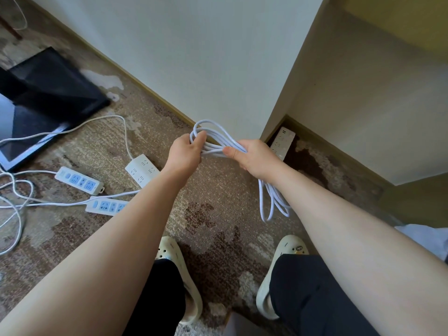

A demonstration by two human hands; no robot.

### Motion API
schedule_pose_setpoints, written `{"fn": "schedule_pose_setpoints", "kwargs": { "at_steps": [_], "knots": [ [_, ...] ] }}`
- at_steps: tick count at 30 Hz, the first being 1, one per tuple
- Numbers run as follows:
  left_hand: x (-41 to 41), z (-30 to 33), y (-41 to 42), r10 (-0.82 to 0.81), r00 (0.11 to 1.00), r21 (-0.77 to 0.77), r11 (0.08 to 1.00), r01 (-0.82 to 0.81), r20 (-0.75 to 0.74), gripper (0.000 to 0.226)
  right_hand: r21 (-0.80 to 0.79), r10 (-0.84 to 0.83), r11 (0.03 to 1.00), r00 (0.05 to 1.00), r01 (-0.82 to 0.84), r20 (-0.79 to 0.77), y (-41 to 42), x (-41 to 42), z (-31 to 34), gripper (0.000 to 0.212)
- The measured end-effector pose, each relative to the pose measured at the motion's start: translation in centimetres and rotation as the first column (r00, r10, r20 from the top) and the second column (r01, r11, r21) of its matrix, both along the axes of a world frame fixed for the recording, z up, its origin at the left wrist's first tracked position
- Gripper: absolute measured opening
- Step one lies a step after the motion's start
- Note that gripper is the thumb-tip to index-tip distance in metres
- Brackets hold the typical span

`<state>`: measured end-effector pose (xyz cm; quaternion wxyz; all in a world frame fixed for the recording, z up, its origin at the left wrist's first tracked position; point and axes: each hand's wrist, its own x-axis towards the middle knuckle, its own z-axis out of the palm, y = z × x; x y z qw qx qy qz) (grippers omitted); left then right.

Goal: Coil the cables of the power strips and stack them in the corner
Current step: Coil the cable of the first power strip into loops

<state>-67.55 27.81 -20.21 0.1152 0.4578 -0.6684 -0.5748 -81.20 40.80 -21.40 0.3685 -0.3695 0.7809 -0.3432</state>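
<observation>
Patterned brown carpet (218,195) covers the floor. White walls (194,57) meet at twelve o'clock. A dark panel (48,93) lies at ten o'clock.

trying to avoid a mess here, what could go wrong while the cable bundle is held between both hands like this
The coiled cable is gripped by the left hand and right hand, but loops hang free below the right wrist; they might slip and uncoil. Loose cords from the three power strips on the carpet cross each other and could tangle or catch a foot.
</observation>
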Motion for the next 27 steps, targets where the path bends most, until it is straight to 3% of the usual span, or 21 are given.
{"fn": "schedule_pose_setpoints", "kwargs": {
  "at_steps": [3,8,11,16,18,21,22,23,25,27],
  "knots": [
    [0.3,0.0,-0.2,-0.083,0.997,-0.028,0.996,0.083,0.01,0.04,0.017,-0.054,0.998,0.998,0.054,-0.042,-0.4,-0.2,-0.4,0.049],
    [3.2,-1.4,-1.3,-0.345,0.897,-0.207,0.89,0.406,0.276,0.027,0.066,-0.155,0.984,0.973,0.168,-0.169,-0.5,-1.0,-0.7,0.05],
    [6.4,-2.3,-3.1,-0.33,0.856,-0.217,0.873,0.437,0.398,0.021,0.068,-0.217,0.97,0.955,0.235,-0.204,-0.1,-1.8,-0.6,0.051],
    [9.3,-1.6,-4.3,-0.205,0.828,-0.183,0.921,0.343,0.522,0.03,0.09,-0.277,0.948,0.929,0.306,-0.244,0.0,-2.2,-0.6,0.06],
    [8.1,0.4,-3.8,-0.176,0.894,-0.153,0.954,0.259,0.411,0.031,0.078,-0.301,0.941,0.918,0.33,-0.257,0.0,-2.2,-0.5,0.055],
    [5.1,3.9,-2.2,-0.209,0.978,0.026,0.977,0.209,-0.025,0.033,0.042,-0.314,0.94,0.908,0.338,-0.278,0.1,-2.4,0.1,0.054],
    [4.3,4.0,-1.4,-0.215,0.974,0.092,0.971,0.221,-0.068,0.034,0.036,-0.305,0.944,0.907,0.329,-0.289,0.1,-2.2,0.2,0.054],
    [3.8,3.5,-0.4,-0.211,0.978,0.122,0.97,0.209,-0.004,0.033,0.03,-0.304,0.945,0.907,0.327,-0.292,0.2,-2.0,0.2,0.052],
    [3.6,1.7,0.9,-0.194,0.937,0.097,0.98,0.173,0.289,0.034,0.01,-0.323,0.941,0.903,0.339,-0.284,0.4,-1.5,-0.1,0.049],
    [3.3,0.4,0.9,-0.158,0.916,0.061,0.987,0.146,0.369,0.032,0.005,-0.34,0.934,0.895,0.356,-0.288,0.6,-1.6,-0.2,0.048]
  ]
}}
